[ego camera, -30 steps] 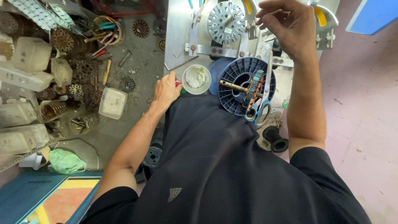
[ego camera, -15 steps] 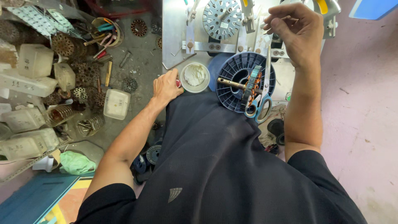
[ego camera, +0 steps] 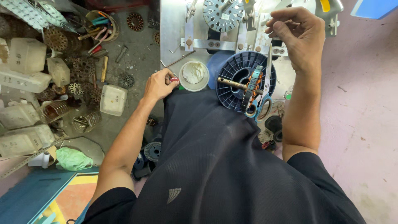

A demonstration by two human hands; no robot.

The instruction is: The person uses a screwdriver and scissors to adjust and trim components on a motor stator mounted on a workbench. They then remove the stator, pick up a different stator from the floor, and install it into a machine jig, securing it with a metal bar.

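Down low, left hand [ego camera: 159,84] fingers pinch a small red piece [ego camera: 175,80]; right hand [ego camera: 300,33] fingers curl closed.

**Spool at centre, parts heaped to the left**

On the bench [ego camera: 170,37], a ribbed spool [ego camera: 238,74] lies centre, with scissors [ego camera: 264,93] on its right side. A small tub [ego camera: 194,74] sits just left of it. A toothed disc [ego camera: 223,13] stands farther back. Plastic boxes [ego camera: 25,79] and wound cores [ego camera: 83,68] crowd the far left.
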